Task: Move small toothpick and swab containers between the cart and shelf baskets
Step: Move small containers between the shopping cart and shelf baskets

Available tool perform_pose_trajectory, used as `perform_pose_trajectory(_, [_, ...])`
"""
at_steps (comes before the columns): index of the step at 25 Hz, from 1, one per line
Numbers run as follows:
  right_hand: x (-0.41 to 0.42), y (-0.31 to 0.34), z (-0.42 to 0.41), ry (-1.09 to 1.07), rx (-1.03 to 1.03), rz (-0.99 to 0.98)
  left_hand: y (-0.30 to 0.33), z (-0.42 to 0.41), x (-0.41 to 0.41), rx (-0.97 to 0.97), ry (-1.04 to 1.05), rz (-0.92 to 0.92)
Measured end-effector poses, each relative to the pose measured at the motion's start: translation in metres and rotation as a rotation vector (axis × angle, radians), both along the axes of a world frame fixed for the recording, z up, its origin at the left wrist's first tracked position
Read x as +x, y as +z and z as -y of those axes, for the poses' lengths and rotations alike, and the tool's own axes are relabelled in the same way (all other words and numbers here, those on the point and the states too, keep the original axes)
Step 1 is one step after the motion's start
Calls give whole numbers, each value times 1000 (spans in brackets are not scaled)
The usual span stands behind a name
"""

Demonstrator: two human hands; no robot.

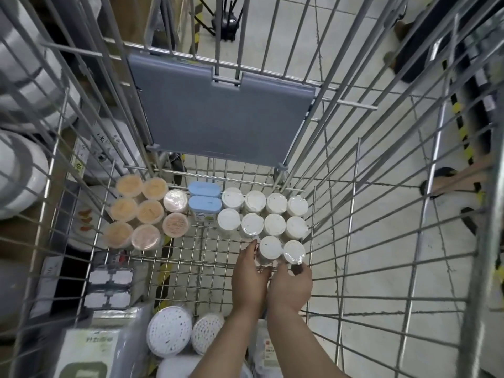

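Observation:
Several white-lidded round containers (275, 225) stand in rows on the wire floor of the cart (207, 252), at its far right. My left hand (249, 274) grips the near-left white container (270, 248). My right hand (290, 286) holds the near-right white container (294, 252) from below. Several clear tubs of orange-tan toothpicks (136, 211) stand at the far left. Two blue-lidded boxes (204, 199) sit between the two groups.
A grey folding seat panel (218, 115) stands at the cart's far end. Two perforated round white lids (169, 331) and flat packaged goods (90, 347) lie at the near end. Wire walls close both sides. Shelves with white bowls (19, 170) are left.

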State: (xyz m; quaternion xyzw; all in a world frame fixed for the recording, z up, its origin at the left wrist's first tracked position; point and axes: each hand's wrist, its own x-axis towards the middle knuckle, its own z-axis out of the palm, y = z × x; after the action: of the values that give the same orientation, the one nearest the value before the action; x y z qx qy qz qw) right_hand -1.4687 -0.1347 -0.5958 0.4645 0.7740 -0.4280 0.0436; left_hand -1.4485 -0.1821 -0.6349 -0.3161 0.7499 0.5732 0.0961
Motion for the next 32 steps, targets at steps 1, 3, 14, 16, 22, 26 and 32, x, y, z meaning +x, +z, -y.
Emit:
perform_pose_trajectory(1, [2, 3, -2, 18, 7, 15, 2, 3, 2, -10, -14, 20])
perform_pose_trajectory(3, [7, 15, -5, 55, 24, 58, 11, 13, 7, -34, -47, 85])
perform_pose_trajectory(14, [74, 176, -11, 821, 87, 67, 194, 118, 123, -267, -194, 200])
perform_pose_trajectory(16, [88, 214, -19, 1066, 108, 22, 238, 119, 148, -353, -226, 172])
perform_pose_trajectory(22, [146, 307, -56, 1689, 194, -39, 355, 67, 244, -482, -129, 67])
perform_pose_trajectory(26, [190, 341, -93, 1924, 209, -87, 398, 7, 330, -460, 118, -12])
perform_pose_trajectory(32, [271, 375, -129, 2221, 213, -185, 440, -79, 466, -436, 505, -14])
